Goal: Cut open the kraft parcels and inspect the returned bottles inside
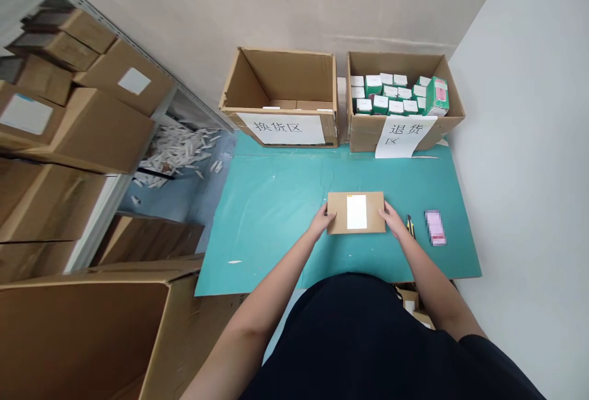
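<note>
A small flat cardboard box (338, 221) with a white label (357, 211) on its upper face is gripped at both ends over the green tabletop (271, 216). My left hand (321, 221) is closed on its left end, thumb on top. At the right end, my right hand (390, 217) holds it the same way; the fingers beneath are hidden. Just right of that hand lies a black and yellow utility knife (410, 226). Farther right is a pinkish, blurred-out rectangular thing (435, 228).
At the table's back stand two open cartons with paper signs: the left carton (294, 75) has brown boxes low inside, the right carton (361, 133) several green-and-white boxes. Shelves of cardboard boxes (92, 124) line the left. A large open carton (179, 326) stands front left; a wall (529, 142) bounds the right.
</note>
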Demonstrator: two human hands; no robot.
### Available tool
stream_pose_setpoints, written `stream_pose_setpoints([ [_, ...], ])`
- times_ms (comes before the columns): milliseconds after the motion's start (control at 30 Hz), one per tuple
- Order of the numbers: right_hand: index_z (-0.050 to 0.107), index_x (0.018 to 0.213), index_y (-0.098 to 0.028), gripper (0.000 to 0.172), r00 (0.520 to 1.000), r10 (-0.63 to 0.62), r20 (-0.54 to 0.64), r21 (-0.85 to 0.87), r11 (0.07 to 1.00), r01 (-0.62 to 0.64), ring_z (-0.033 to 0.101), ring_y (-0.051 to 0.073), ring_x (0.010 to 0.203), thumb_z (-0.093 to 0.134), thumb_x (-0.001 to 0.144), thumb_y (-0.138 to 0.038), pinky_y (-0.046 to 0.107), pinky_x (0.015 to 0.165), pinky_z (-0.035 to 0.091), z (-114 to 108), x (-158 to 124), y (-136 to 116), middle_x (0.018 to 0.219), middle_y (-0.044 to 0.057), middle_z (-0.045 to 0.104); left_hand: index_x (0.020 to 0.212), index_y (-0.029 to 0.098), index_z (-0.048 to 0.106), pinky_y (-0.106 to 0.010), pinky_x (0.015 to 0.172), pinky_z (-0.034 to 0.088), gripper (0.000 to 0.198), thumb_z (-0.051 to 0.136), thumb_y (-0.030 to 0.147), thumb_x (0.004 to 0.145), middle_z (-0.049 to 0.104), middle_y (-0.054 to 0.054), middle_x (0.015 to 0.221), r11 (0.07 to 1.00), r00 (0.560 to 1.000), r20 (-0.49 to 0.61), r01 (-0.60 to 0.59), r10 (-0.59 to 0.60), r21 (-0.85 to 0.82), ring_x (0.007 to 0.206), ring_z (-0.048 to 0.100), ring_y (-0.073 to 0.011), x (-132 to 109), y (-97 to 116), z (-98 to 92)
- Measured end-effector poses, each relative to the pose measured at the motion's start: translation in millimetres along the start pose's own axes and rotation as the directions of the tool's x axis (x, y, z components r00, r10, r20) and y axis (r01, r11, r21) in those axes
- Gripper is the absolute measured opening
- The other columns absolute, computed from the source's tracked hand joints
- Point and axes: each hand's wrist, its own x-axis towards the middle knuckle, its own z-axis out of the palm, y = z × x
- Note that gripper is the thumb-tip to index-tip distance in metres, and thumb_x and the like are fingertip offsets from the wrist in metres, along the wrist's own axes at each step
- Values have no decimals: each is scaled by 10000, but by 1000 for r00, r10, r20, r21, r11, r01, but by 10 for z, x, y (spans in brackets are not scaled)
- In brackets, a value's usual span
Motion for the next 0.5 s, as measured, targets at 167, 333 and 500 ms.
stream_pose_setpoints([
  [167, 517, 1392, -267, 812, 994, -91, -52, 21, 995, 93, 488, 274, 1384, 769, 686, -580, 438, 1106, 435, -21, -218, -41, 1507, 99, 530, 1460, 230, 417, -459, 1124, 431, 848, 786, 400, 715, 464, -139, 1552, 994, 993, -45, -110, 110, 0, 1423, 445, -303, -113, -31, -81],
  [333, 545, 1321, -291, 669, 997, 44, -62, 20, 999, -43, 637, 270, 1200, 515, 838, -754, 425, 937, 546, -65, -641, 164, 1332, 95, 659, 1499, 244, 355, -463, 1059, 495, 990, 843, 474, 668, 533, -150, 1477, 999, 999, 30, -36, 36, 15, 1374, 499, -327, -494, -209, -167],
  [500, 493, 1407, -270, 812, 991, 97, -87, 23, 995, -95, 660, 286, 1151, 559, 783, -785, 440, 918, 550, -87, -776, 404, 1294, 112, 673, 1500, 225, 393, -421, 1076, 479, 886, 692, 641, 777, 484, -141, 1527, 999, 1000, -1, 15, -15, 35, 1330, 543, -310, -747, -319, -128],
])
